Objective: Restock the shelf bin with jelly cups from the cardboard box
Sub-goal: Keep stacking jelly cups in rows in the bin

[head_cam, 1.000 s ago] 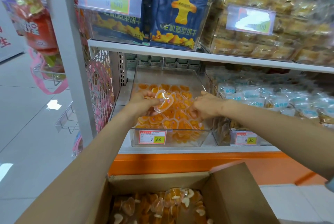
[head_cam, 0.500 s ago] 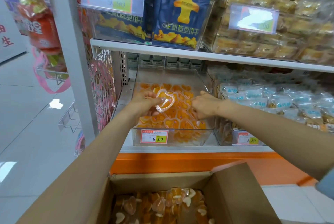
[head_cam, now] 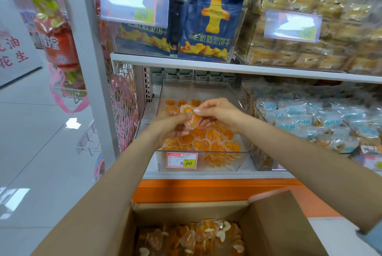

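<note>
**A:** Where is the cup (head_cam: 194,121)?

**B:** It is up in the air between your two hands, right over the bin (head_cam: 206,94). It does not touch the other cups (head_cam: 208,141) lying in the bin.

**A:** What is my left hand doing?

**B:** Your left hand (head_cam: 171,125) pinches the cup from the left side. Your thumb lies on top of it.

**A:** And my right hand?

**B:** Your right hand (head_cam: 221,111) pinches the cup's right edge with its fingertips. Both hands hold the same cup, and it is tilted.

**A:** Where is the bin?

**B:** It stands on the lower shelf (head_cam: 217,174). A price tag (head_cam: 182,160) is on its front wall.

**A:** And the box?

**B:** The box (head_cam: 279,224) is below your arms, in front of the shelf, open on top. More cups (head_cam: 206,233) lie inside it, well apart from your hands.
</note>
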### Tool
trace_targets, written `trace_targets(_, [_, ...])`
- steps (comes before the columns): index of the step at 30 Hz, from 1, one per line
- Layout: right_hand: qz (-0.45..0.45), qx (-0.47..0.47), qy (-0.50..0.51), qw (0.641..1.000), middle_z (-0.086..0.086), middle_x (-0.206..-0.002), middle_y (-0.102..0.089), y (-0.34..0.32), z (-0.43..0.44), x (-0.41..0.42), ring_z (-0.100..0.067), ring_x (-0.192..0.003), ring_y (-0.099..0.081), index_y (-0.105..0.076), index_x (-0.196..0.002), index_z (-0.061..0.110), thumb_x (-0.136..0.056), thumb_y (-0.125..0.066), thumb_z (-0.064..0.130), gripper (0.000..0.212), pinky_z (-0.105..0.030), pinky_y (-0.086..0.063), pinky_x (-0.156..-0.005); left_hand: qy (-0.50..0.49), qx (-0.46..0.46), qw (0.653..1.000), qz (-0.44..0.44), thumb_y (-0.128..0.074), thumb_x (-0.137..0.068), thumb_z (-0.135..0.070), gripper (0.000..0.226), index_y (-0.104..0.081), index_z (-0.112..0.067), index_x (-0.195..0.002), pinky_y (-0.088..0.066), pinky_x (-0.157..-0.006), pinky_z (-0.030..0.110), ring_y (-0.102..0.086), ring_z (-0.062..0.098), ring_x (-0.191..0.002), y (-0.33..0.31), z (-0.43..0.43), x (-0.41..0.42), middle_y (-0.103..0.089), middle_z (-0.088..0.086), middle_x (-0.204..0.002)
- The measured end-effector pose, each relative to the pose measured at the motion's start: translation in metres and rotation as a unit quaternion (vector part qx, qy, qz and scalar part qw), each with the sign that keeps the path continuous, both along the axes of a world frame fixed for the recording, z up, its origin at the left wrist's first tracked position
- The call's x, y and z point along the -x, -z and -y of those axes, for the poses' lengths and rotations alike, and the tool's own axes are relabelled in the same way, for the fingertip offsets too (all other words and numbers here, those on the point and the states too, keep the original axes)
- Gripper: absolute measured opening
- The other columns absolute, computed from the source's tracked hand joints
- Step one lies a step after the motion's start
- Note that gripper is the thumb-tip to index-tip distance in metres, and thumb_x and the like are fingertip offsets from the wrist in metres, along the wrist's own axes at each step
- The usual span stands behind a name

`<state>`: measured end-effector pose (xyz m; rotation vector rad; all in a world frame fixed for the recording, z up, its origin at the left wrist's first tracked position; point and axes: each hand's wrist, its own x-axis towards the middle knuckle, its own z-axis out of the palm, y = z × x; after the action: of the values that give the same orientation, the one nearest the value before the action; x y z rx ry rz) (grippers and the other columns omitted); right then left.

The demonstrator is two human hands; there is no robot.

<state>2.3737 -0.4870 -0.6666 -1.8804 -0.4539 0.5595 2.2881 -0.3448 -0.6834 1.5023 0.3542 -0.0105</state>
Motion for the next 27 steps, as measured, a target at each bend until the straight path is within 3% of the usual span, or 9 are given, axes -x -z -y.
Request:
trace_targets(3, [-0.017, -0.004, 0.026, 0.999, -0.001, -0.053, -0.066, 0.002, -0.004, -0.001, -0.007, -0.047, -0.063, -0.066, -0.085, 0.005, -0.083, -0.068, 0.004, 0.003, -0.016, -0.053, -0.050, -0.019, -0.131, 0.991, -0.007, -0.064, -0.087, -0.022, 0.023, -0.053, -0.006, -0.101, -0.053, -0.050, 0.022, -0.062, 0.018, -0.065, -0.002, -0.008, 0.001, -0.064, 0.012, -0.084])
trace_targets(5, [-0.023, 0.018, 0.028, 0.999, -0.001, -0.052, -0.066, 0.003, -0.006, -0.002, -0.007, -0.046, -0.062, -0.067, -0.082, 0.006, -0.081, -0.070, 0.004, 0.003, -0.016, -0.052, -0.050, -0.046, -0.192, 0.980, 0.010, -0.065, -0.086, -0.017, 0.017, -0.052, -0.008, -0.094, -0.052, -0.048, 0.024, -0.061, 0.019, -0.061, -0.005, -0.013, 0.001, -0.063, 0.012, -0.080])
trace_targets(10, [-0.036, 0.004, 0.039, 0.999, -0.001, -0.051, -0.065, 0.008, -0.011, -0.001, -0.006, -0.045, -0.060, -0.066, -0.081, 0.007, -0.081, -0.070, 0.003, 0.006, -0.017, -0.051, -0.051, -0.011, -0.174, 0.985, 0.009, -0.064, -0.086, -0.006, 0.013, -0.051, -0.009, -0.085, -0.039, -0.036, 0.014, -0.053, 0.003, -0.037, -0.009, -0.014, 0.006, -0.059, 0.009, -0.063])
trace_targets(15, [-0.030, 0.008, 0.048, 0.998, -0.003, -0.053, -0.063, 0.014, -0.020, 0.000, -0.006, -0.044, -0.057, -0.066, -0.078, 0.007, -0.080, -0.069, 0.001, 0.007, -0.016, -0.048, -0.050, -0.058, -0.255, 0.965, 0.019, -0.057, -0.090, -0.008, 0.012, -0.054, -0.013, -0.080, -0.034, -0.037, 0.013, -0.051, 0.011, -0.049, -0.016, -0.029, 0.007, -0.061, 0.003, -0.067])
trace_targets(18, [-0.055, 0.055, 0.043, 0.996, 0.001, -0.042, -0.059, 0.025, -0.032, 0.006, -0.003, -0.035, -0.054, -0.064, -0.085, 0.001, -0.083, -0.065, -0.003, 0.004, -0.014, -0.043, -0.040, -0.096, -0.261, 0.960, 0.037, -0.055, -0.092, -0.009, 0.004, -0.055, -0.008, -0.088, -0.034, -0.035, 0.011, -0.050, 0.011, -0.054, -0.021, -0.043, 0.012, -0.060, 0.004, -0.071])
trace_targets(20, [-0.061, 0.102, 0.041, 0.992, 0.002, -0.038, -0.057, 0.035, -0.043, 0.009, -0.002, -0.032, -0.052, -0.064, -0.091, -0.004, -0.086, -0.064, -0.001, 0.006, -0.014, -0.040, -0.037, -0.099, -0.263, 0.959, 0.029, -0.054, -0.092, -0.007, 0.010, -0.053, -0.010, -0.083, -0.034, -0.038, 0.015, -0.050, 0.012, -0.053, -0.021, -0.048, 0.016, -0.061, 0.004, -0.071])
trace_targets(24, [-0.038, 0.162, 0.025, 0.986, 0.002, -0.040, -0.057, 0.045, -0.059, 0.011, -0.004, -0.037, -0.052, -0.064, -0.079, 0.001, -0.084, -0.067, 0.004, 0.006, -0.017, -0.036, -0.045, -0.088, -0.273, 0.958, 0.017, -0.052, -0.092, -0.007, 0.015, -0.053, -0.014, -0.079, -0.035, -0.041, 0.015, -0.052, 0.012, -0.053, -0.018, -0.050, 0.018, -0.061, 0.003, -0.072])
trace_targets(27, [-0.017, 0.189, 0.029, 0.981, -0.003, -0.055, -0.062, 0.049, -0.066, 0.007, -0.007, -0.042, -0.054, -0.063, -0.073, 0.006, -0.081, -0.071, 0.004, 0.012, -0.020, -0.043, -0.050, -0.086, -0.254, 0.963, 0.022, -0.053, -0.092, -0.006, 0.010, -0.055, -0.010, -0.083, -0.034, -0.037, 0.012, -0.052, 0.013, -0.054, -0.017, -0.050, 0.015, -0.061, 0.004, -0.071])
